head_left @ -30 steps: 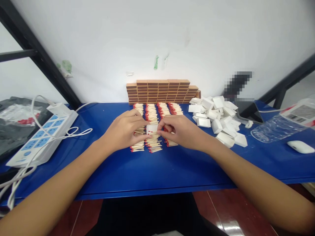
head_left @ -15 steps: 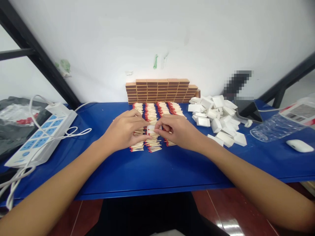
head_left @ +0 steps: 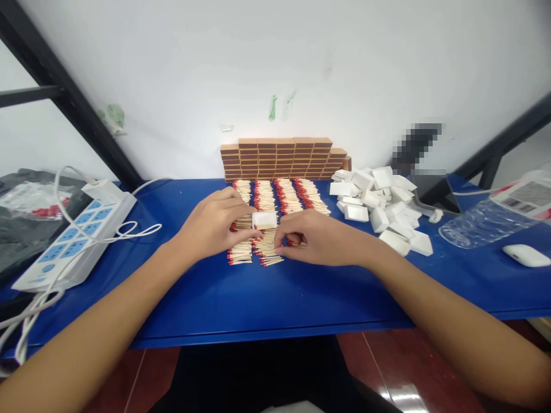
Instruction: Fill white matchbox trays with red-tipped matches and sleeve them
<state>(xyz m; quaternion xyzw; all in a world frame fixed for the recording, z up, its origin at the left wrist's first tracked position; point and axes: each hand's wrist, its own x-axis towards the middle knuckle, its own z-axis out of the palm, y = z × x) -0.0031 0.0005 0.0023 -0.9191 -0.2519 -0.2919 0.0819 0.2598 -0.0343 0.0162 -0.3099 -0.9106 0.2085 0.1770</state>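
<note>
My left hand [head_left: 217, 223] pinches a small white matchbox tray [head_left: 265, 219] between thumb and fingers, its hollow side facing up. The tray is over the second row of red-headed matches [head_left: 264, 195]. Just to the right and nearer the table's front, my right hand [head_left: 316, 236] has its thumb and fingertips pressed together, low over the matches. Whatever it pinches is hidden by the fingers. Matches lie in several long rows, partly covered by both hands.
Behind the matches, brown matchboxes [head_left: 275, 158] are stacked against the wall. A heap of white trays [head_left: 379, 201] lies to the right, beside a phone [head_left: 434, 194], a clear plastic bottle [head_left: 469, 223] and a white earphone case [head_left: 526, 255]. A power strip [head_left: 73, 244] with cables is at left.
My right hand has drawn away from the tray, down toward the table's front edge and the matches. The tray in my left hand has risen slightly and shows more fully.
</note>
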